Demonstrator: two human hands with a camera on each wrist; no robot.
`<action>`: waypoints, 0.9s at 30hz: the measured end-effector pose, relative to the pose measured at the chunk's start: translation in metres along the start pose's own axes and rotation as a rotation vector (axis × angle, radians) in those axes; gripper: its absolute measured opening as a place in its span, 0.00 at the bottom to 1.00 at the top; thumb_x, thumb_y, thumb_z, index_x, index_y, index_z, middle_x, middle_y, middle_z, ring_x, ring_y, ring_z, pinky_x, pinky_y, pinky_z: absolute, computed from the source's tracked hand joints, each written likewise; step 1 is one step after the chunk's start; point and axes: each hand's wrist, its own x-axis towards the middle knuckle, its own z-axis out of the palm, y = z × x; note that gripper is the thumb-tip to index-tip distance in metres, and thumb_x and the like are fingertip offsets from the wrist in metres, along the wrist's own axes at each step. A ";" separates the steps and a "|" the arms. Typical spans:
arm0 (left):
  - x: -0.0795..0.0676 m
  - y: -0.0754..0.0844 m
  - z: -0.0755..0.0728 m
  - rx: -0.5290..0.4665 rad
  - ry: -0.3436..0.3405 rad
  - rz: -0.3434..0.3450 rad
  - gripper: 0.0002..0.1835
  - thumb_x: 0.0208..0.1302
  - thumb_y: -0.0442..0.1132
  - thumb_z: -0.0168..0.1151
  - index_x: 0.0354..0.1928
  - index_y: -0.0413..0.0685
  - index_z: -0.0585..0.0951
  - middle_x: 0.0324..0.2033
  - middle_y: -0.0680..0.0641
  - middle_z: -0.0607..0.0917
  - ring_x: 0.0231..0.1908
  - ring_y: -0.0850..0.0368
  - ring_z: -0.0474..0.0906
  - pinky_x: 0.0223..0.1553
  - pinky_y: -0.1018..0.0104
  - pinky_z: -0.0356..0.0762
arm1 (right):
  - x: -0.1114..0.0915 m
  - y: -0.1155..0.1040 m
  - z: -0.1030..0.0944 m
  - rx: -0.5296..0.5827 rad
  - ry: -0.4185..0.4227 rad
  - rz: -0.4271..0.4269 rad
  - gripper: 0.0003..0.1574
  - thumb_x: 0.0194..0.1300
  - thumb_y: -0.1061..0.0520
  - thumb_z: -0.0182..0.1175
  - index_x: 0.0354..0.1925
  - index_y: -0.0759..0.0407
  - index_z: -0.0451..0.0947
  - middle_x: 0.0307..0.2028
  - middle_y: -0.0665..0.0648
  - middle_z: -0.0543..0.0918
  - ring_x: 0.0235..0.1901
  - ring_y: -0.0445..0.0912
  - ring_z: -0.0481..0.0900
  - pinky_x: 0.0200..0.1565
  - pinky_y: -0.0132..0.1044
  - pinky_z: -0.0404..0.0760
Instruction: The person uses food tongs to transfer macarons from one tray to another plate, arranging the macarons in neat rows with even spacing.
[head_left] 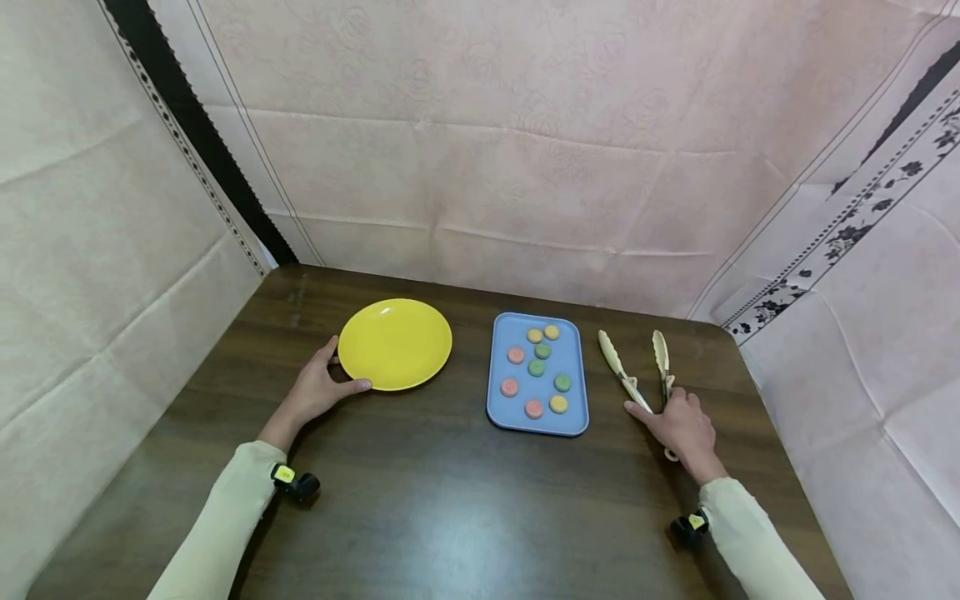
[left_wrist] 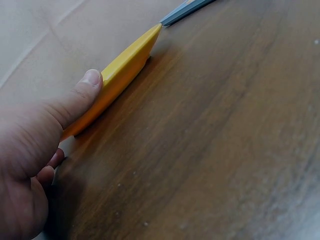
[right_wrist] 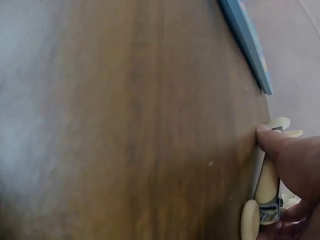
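A round yellow plate (head_left: 395, 344) lies at the table's left. My left hand (head_left: 318, 390) holds its near-left edge, with the thumb (left_wrist: 85, 92) against the rim and the fingers around the left side. To the right, my right hand (head_left: 682, 423) grips a pair of tongs (head_left: 636, 387) around the arms. The tongs' cream tips are spread apart and point away from me; part of the handle is hidden by the hand. Between the hands sits a blue tray (head_left: 504, 414) bearing several small round pieces, among them a pink disc (head_left: 533, 408), a green disc (head_left: 536, 367) and a yellow disc (head_left: 558, 404).
The dark wooden table (head_left: 420, 500) stretches from the hands toward me. A pale patterned cloth (head_left: 480, 167) hangs behind its far edge, with more cloth along the left and right sides.
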 end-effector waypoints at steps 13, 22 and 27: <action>0.000 0.000 -0.001 0.006 0.008 -0.005 0.71 0.53 0.63 0.77 0.80 0.34 0.41 0.68 0.27 0.66 0.69 0.33 0.62 0.70 0.33 0.57 | 0.003 0.003 -0.014 0.135 -0.002 -0.087 0.55 0.68 0.34 0.63 0.62 0.84 0.65 0.50 0.83 0.73 0.49 0.73 0.75 0.48 0.65 0.74; 0.002 -0.003 0.001 0.014 0.012 0.007 0.70 0.53 0.63 0.77 0.80 0.34 0.42 0.65 0.29 0.70 0.68 0.34 0.64 0.70 0.35 0.58 | 0.001 0.013 -0.010 0.191 0.031 -0.128 0.59 0.70 0.34 0.62 0.70 0.83 0.57 0.58 0.84 0.71 0.58 0.75 0.70 0.57 0.67 0.69; 0.002 -0.003 0.001 0.002 0.015 0.013 0.70 0.53 0.63 0.77 0.81 0.35 0.43 0.66 0.29 0.69 0.68 0.34 0.64 0.70 0.35 0.59 | 0.000 0.018 -0.011 0.207 0.098 -0.142 0.58 0.69 0.33 0.63 0.70 0.81 0.60 0.53 0.80 0.74 0.54 0.71 0.73 0.52 0.67 0.71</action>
